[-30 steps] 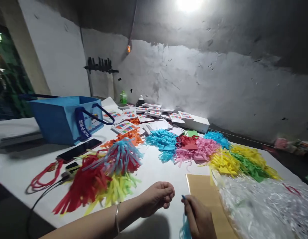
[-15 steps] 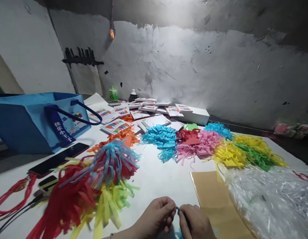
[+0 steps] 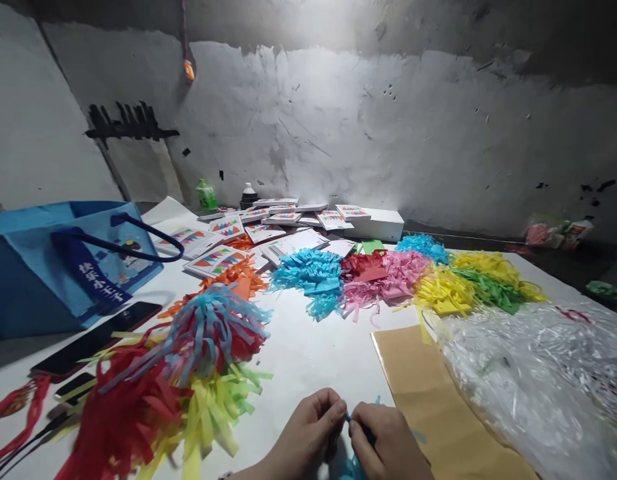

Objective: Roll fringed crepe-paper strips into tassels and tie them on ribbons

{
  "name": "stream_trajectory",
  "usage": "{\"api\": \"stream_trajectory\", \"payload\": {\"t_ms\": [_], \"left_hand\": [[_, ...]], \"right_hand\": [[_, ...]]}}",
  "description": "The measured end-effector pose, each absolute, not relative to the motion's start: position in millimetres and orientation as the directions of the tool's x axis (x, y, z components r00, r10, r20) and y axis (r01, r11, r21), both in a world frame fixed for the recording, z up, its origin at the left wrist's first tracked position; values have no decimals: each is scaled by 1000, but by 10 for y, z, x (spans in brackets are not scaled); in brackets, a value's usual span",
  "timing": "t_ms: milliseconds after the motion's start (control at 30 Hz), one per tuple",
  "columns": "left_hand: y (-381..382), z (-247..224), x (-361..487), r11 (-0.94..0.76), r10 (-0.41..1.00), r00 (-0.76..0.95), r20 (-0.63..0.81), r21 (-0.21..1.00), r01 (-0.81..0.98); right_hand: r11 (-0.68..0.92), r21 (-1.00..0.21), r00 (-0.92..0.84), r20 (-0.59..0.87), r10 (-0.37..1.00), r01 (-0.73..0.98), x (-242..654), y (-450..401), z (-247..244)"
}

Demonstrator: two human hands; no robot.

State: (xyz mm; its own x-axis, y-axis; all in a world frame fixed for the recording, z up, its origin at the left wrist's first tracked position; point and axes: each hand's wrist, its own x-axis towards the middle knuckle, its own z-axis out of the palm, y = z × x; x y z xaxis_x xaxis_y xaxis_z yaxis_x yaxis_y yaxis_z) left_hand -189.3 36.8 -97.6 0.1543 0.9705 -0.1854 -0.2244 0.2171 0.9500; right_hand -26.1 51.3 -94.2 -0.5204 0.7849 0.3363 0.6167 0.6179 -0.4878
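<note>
Close together at the table's near edge, my left hand [image 3: 313, 427] and my right hand [image 3: 388, 440] pinch a narrow twisted piece of a blue paper tassel [image 3: 353, 469]. A short bit of blue spans the gap between my fingertips. Its loose strips hang below, mostly hidden by my right hand. Left of my hands lies a heap of finished-looking tassels, with red strips [image 3: 128, 407], yellow strips [image 3: 208, 413] and pale blue strips [image 3: 213, 327]. A brown paper sheet [image 3: 438, 393] lies just right of my right hand.
Fringed paper bundles in blue [image 3: 313, 273], pink [image 3: 398, 277], yellow [image 3: 448, 290] and orange [image 3: 241, 283] cross the table. Behind are printed packets [image 3: 221, 260] and a white box [image 3: 378, 225]. A blue bag [image 3: 28, 267] and phone [image 3: 93, 340] stand left; clear plastic [image 3: 528, 380] lies right.
The view has turned a little to the right, so the table things sit further left. My hands still pinch the blue tassel, and more blue strip ends show around my right hand.
</note>
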Motion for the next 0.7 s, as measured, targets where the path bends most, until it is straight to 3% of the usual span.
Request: {"api": "stream_trajectory", "payload": {"t_ms": [233,467,600,700], "left_hand": [[345,-900,-1972,119,983,145,-112,992,-46],[355,-889,-1985,115,979,175,-108,993,-31],[385,-841,-2021,87,983,169,-74,994,-67],[396,-799,-2070,45,976,212,-50,999,26]], "right_hand": [[453,-750,-547,146,824,482,-206,499,-703],[479,-710,-548,156,822,516,-208,504,-724],[425,-757,-504,147,851,497,-205,506,-732],[381,-788,-486,120,865,483,-192,488,-671]]}}
